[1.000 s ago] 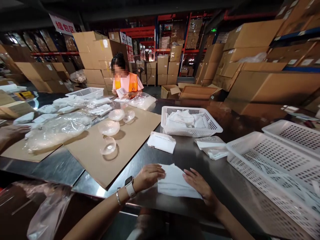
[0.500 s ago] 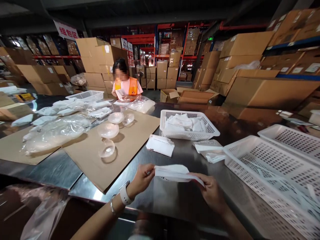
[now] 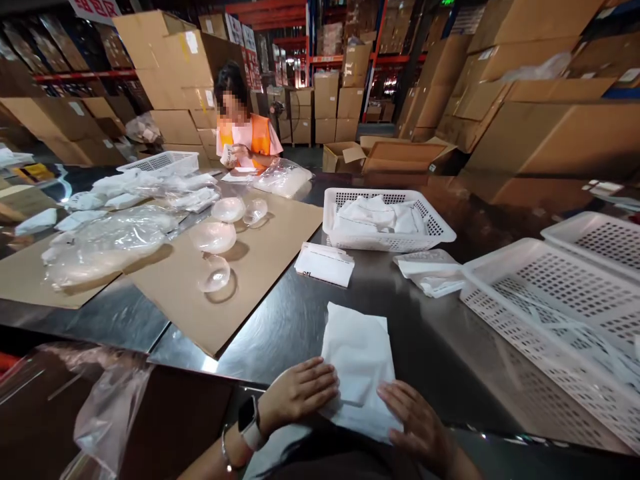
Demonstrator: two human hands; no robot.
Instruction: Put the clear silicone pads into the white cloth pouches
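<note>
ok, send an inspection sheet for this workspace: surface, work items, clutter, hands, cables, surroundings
Surface: metal table, shiny; cardboard sheet at left.
Work items: folded white sheet before the wearer; white packets in a perforated basket.
Clutter: four clear rounded pieces on the cardboard; clear plastic bag further left.
Hands: left and right open, touching the white sheet.
Cables: nothing seen.
Surroundings: person in orange vest opposite; stacked cartons behind.
</note>
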